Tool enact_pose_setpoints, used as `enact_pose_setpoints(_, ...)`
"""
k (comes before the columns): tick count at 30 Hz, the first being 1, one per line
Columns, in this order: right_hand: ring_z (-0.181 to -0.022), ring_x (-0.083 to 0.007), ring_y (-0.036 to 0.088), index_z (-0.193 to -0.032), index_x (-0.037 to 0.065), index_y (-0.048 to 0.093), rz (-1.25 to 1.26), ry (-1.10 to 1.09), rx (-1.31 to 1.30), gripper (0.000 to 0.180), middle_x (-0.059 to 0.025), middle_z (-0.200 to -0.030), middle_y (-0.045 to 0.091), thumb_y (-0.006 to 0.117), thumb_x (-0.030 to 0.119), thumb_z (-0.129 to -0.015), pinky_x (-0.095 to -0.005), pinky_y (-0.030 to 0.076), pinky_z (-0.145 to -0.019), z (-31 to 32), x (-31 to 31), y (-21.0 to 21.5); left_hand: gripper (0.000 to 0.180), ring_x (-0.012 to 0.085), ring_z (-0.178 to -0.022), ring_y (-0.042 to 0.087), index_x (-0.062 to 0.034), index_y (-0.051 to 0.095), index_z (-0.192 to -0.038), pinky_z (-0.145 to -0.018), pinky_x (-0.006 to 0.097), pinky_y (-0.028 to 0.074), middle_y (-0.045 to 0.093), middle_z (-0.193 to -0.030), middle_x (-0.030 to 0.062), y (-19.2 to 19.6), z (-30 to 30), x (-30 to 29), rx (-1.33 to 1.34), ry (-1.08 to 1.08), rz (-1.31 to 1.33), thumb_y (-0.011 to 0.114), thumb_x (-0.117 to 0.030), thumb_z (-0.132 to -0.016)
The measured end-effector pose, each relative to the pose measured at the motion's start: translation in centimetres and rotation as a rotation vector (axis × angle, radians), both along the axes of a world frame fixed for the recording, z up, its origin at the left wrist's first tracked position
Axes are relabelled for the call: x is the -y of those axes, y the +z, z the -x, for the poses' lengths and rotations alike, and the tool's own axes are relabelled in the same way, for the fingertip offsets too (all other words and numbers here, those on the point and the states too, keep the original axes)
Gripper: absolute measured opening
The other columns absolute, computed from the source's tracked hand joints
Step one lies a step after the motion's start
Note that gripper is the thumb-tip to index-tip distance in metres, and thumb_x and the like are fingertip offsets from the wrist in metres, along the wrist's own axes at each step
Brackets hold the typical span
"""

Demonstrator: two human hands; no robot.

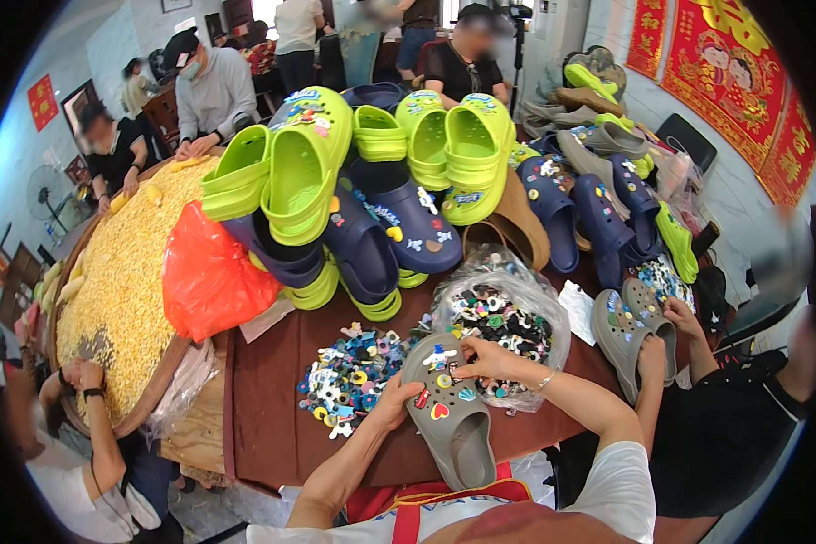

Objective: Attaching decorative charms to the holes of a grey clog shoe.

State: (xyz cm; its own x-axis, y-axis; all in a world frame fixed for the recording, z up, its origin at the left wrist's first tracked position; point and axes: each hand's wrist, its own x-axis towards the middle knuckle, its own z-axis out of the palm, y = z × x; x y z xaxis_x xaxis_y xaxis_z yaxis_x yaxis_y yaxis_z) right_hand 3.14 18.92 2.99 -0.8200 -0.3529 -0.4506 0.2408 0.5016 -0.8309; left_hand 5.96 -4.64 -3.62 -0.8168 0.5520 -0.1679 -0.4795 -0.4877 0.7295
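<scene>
A grey clog [453, 422] with several small charms on its top lies toe-away from me at the near edge of the brown table [263, 408]. My left hand [392, 401] grips the clog's left side. My right hand [482, 360] pinches a small charm at the clog's toe, right beside an open clear plastic bag of charms [508, 317]. A loose heap of colourful charms [349, 372] lies on the table just left of the clog.
Lime-green clogs [299, 172] and navy clogs [408, 227] are piled across the table's far half, with an orange plastic bag [208, 272] at left. A person at right holds another grey clog [618, 331]. A big round tray of yellow kernels [122, 281] stands left, with people around it.
</scene>
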Motion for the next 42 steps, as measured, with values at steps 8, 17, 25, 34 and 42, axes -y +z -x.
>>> enact_pose_setpoints(8, -0.102, -0.0222, 0.057, -0.135, -0.002, 0.033, 0.184, -0.014, -0.171, 0.068, -0.0176, -0.119, 0.055, 0.067, 0.027, -0.084, -0.0336, 0.048, -0.084, -0.9, 0.1, -2.8, 0.06, 0.0164, -0.103, 0.059, -0.0013, 0.039, -0.131, -0.089, 0.031, 0.048, 0.057, -0.118, 0.0093, -0.3, -0.3, 0.2, 0.021, -0.028, -0.137, 0.065, -0.019, -0.08)
enact_pose_setpoints(17, -0.101, -0.0113, 0.055, -0.144, 0.007, 0.024, 0.522, -0.201, 0.1, 0.07, -0.0055, -0.126, 0.05, 0.062, 0.021, -0.087, -0.0218, 0.048, -0.07, -3.1, 0.8, -0.4, 0.051, 0.0134, -0.1, 0.06, -0.0033, 0.041, -0.131, -0.088, 0.031, 0.049, 0.06, -0.115, 0.0072, -0.5, -0.5, -0.5, 0.045, 0.04, -0.156, 0.059, -0.016, -0.085)
enact_pose_setpoints(25, -0.083, -0.0014, 0.049, -0.145, 0.012, 0.023, 0.602, -0.235, 0.108, 0.07, -0.0004, -0.122, 0.051, 0.061, 0.02, -0.086, -0.0133, 0.034, -0.052, -4.7, 1.4, -1.0, 0.057, 0.0186, -0.109, 0.057, -0.0037, 0.036, -0.135, -0.095, 0.034, 0.046, 0.055, -0.124, 0.0104, 0.3, -0.9, -0.1, 0.035, 0.005, -0.116, 0.058, -0.017, -0.084)
enact_pose_setpoints(34, -0.101, -0.0116, 0.054, -0.144, 0.005, 0.019, 0.716, -0.339, 0.065, 0.072, -0.0085, -0.123, 0.052, 0.061, 0.02, -0.087, -0.0207, 0.046, -0.07, -5.7, 1.0, -2.1, 0.052, 0.016, -0.103, 0.059, -0.0062, 0.042, -0.131, -0.09, 0.032, 0.049, 0.058, -0.117, 0.0071, 0.9, -0.6, -1.6, 0.071, 0.029, -0.128, 0.062, -0.016, -0.084)
enact_pose_setpoints(42, -0.117, -0.0206, 0.047, -0.144, 0.003, 0.017, 0.785, -0.382, 0.09, 0.075, -0.0135, -0.131, 0.045, 0.062, 0.015, -0.085, -0.0309, 0.04, -0.096, -5.8, 1.0, -2.2, 0.054, 0.0145, -0.102, 0.058, -0.005, 0.042, -0.129, -0.089, 0.031, 0.048, 0.058, -0.115, 0.0064, 1.5, -0.5, -1.7, 0.012, 0.023, -0.08, 0.065, -0.021, -0.083)
